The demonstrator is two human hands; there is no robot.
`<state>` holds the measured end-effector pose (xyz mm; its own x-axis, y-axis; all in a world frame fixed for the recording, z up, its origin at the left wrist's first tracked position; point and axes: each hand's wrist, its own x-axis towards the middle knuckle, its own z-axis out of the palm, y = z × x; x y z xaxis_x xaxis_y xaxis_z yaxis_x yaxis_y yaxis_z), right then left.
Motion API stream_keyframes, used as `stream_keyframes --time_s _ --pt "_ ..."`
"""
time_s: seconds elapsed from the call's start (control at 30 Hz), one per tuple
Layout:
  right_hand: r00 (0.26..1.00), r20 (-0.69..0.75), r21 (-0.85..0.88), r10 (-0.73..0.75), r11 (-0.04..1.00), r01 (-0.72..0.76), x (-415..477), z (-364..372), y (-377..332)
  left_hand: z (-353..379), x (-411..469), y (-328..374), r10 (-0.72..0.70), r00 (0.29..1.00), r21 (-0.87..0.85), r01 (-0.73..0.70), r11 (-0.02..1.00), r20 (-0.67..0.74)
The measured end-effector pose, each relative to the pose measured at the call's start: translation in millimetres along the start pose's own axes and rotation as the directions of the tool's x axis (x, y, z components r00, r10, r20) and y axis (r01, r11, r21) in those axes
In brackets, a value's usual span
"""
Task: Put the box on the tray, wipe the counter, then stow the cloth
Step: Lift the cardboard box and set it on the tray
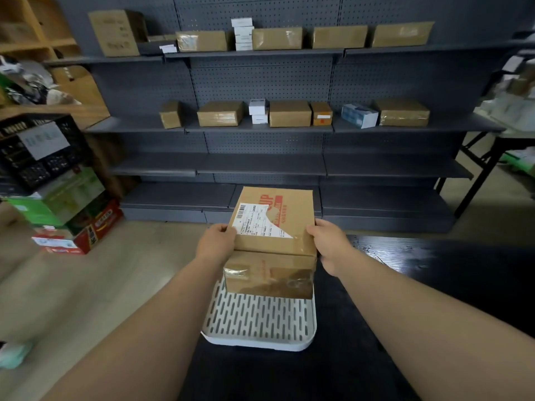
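Note:
A brown cardboard box [272, 244] with a white shipping label and red print is gripped from both sides. My left hand [215, 240] holds its left edge and my right hand [330, 244] holds its right edge. The box is over the far end of a white slotted tray [257, 316], which lies on a dark counter [405, 270]. Whether the box rests on the tray or hovers just above it cannot be told. No cloth is clearly visible.
Grey pegboard shelving [260, 166] with several cardboard boxes stands ahead. Stacked cartons [72, 224] and a black crate [37, 151] sit on the floor at left. A folding table [492, 146] stands at right. A pale green item [14, 354] lies at the lower left edge.

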<state>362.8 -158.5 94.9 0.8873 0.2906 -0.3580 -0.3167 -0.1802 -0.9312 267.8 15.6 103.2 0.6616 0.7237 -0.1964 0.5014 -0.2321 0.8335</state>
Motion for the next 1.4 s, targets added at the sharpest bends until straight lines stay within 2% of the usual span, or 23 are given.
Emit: stream_keyframes --time_s 0.27,0.43,0.63,0.73,0.83,0.97,1.07,1.4 --pt "1.000 -0.007 -0.093 0.014 0.996 -0.015 7 18 19 2 18 -24 -0.010 1.000 0.022 0.010 1.000 0.023" --pt "0.998 -0.064 -0.107 -0.004 0.994 -0.003 7 23 20 6 26 -33 -0.046 0.997 -0.076 0.050 0.996 0.063" --pt "0.999 -0.041 -0.123 -0.031 0.992 0.026 3 26 21 11 32 -41 -0.036 0.996 -0.113 0.046 0.992 0.084" --pt "0.997 0.021 -0.148 -0.078 0.986 0.080 3 22 25 14 37 -49 -0.010 0.990 -0.132 0.029 0.991 0.143" --pt "0.981 0.157 -0.236 -0.116 0.960 0.151 3 13 31 13 38 -58 0.011 0.974 -0.166 0.027 0.986 0.226" --pt "0.954 0.277 -0.373 -0.114 0.903 0.216 4 2 39 5 38 -71 0.059 0.923 -0.195 0.017 0.981 0.379" --pt "0.959 0.257 -0.442 -0.120 0.868 0.226 8 0 43 3 41 -75 0.088 0.915 -0.146 -0.033 0.989 0.394" --pt "0.970 0.138 -0.453 -0.202 0.858 0.243 12 5 51 7 42 -75 0.149 0.936 -0.132 -0.111 0.985 0.320"
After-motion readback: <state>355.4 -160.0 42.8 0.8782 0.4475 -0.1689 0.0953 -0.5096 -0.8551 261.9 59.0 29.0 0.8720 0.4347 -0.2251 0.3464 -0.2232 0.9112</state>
